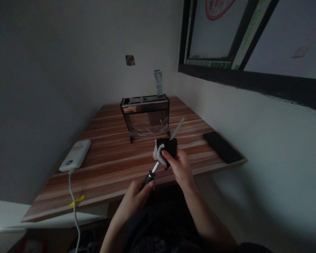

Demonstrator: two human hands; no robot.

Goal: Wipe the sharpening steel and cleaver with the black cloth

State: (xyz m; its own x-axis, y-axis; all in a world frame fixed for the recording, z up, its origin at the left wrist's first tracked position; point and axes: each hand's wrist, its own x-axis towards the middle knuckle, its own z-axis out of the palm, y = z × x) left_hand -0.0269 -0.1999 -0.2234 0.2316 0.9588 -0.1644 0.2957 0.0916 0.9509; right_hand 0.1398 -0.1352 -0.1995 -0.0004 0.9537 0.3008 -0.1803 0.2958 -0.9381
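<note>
My left hand (139,193) is closed around the black handle (149,178) of what looks like a sharpening steel. Its narrow, pale rod (177,128) slants up and away to the right, and the middle of it is hidden. There, my right hand (180,167) grips a black and whitish cloth (160,153) wrapped about the rod, thumb pressed on top. Just beyond the hands stands a knife holder (147,109) with a dark frame and shiny front, partly covered in clear film. One grey, film-wrapped handle (158,82) sticks up from its right end.
A white power bank (76,154) with a cable (73,196) lies at the left of the wood-grain table (107,147). Yellow tape (77,201) is near the front edge. A black phone (222,147) lies at the right edge, beside the wall and under a dark-framed window (226,66).
</note>
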